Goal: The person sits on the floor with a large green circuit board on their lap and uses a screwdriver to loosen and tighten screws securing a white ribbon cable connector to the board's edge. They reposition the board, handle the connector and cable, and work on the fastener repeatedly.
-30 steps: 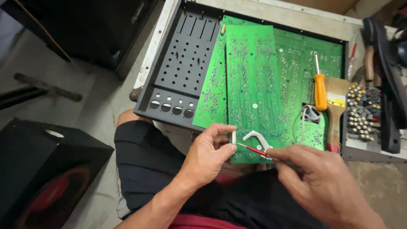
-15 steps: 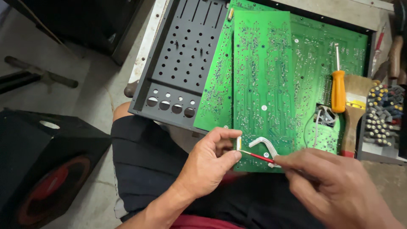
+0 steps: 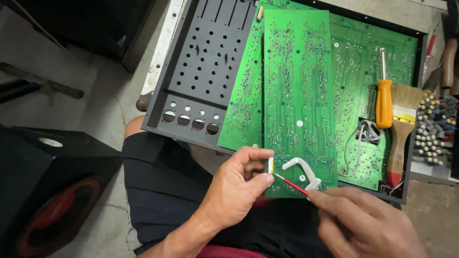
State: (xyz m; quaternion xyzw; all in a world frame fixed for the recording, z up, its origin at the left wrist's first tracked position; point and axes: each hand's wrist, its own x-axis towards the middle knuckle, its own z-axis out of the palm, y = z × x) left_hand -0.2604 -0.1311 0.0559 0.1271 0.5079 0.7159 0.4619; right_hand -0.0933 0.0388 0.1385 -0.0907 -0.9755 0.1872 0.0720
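- while it rests across the person's lap, the dark metal chassis (image 3: 191, 91) fills the upper middle of the head view, its perforated panel bare on the left side.
- the green circuit boards (image 3: 296, 95) lie solder side up inside the chassis, the narrow front board overlapping the wider one behind it.
- a black speaker box (image 3: 43, 191) stands on the floor at lower left, well apart from both hands.
- a paintbrush (image 3: 400, 134) with a wooden handle lies on the right part of the boards, just beside an orange-handled screwdriver (image 3: 384, 98).
- the left hand (image 3: 234, 191) sits at the near edge of the front board, thumb and forefinger pinching a small white connector (image 3: 271, 165).
- the right hand (image 3: 363, 224), lower right, has its fingers closed on a thin red probe (image 3: 291, 185) whose tip reaches to the left thumb, just below the connector.
- a white ribbon cable (image 3: 301, 169) arches over the board's near corner between the two hands, just beside the connector; whether they join i cannot tell.
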